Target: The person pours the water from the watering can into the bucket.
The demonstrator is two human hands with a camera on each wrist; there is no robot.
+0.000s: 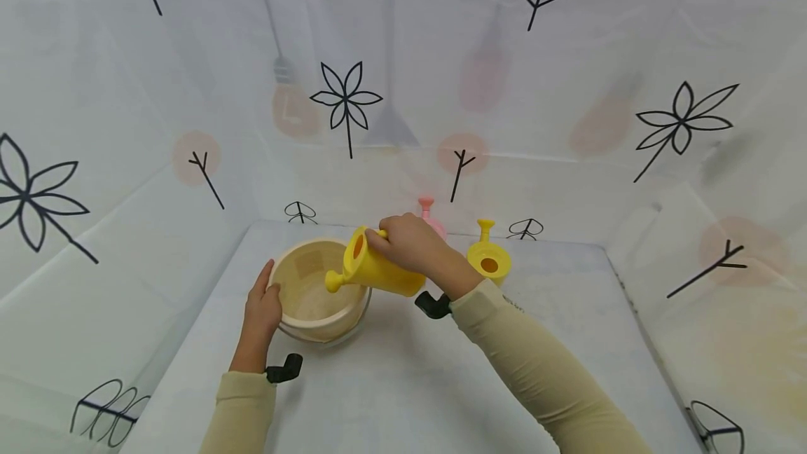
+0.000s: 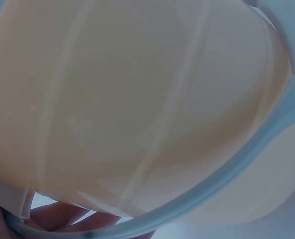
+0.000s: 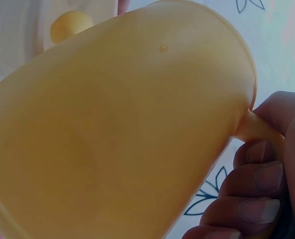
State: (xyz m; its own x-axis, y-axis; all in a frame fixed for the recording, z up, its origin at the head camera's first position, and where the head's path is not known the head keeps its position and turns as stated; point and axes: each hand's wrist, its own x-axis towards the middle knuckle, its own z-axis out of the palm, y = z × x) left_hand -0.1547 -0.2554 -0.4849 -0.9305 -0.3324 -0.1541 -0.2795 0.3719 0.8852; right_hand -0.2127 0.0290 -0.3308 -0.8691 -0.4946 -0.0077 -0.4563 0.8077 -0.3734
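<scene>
A cream bucket (image 1: pixel 301 251) stands on the white table, its mouth facing up. My left hand (image 1: pixel 261 310) holds its left side, thumb at the rim and fingers along the outer wall. Close up in the left wrist view are the bucket wall (image 2: pixel 137 99), its pale blue-grey handle (image 2: pixel 227 174) and some of my fingers (image 2: pixel 58 215). In my right hand (image 1: pixel 416 247) is a yellow watering can (image 1: pixel 384 273), gripped by its handle and tipped left. Its round spout head (image 1: pixel 334 281) is over the bucket's opening. Curled fingers (image 3: pixel 254 181) show round the handle in the right wrist view.
Behind my right wrist stands a second yellow watering can (image 1: pixel 498 256). A pink watering can (image 1: pixel 426 205), partly hidden by my right hand, is at the table's back edge. White printed cloth (image 1: pixel 410 33) walls surround the table (image 1: pixel 391 398).
</scene>
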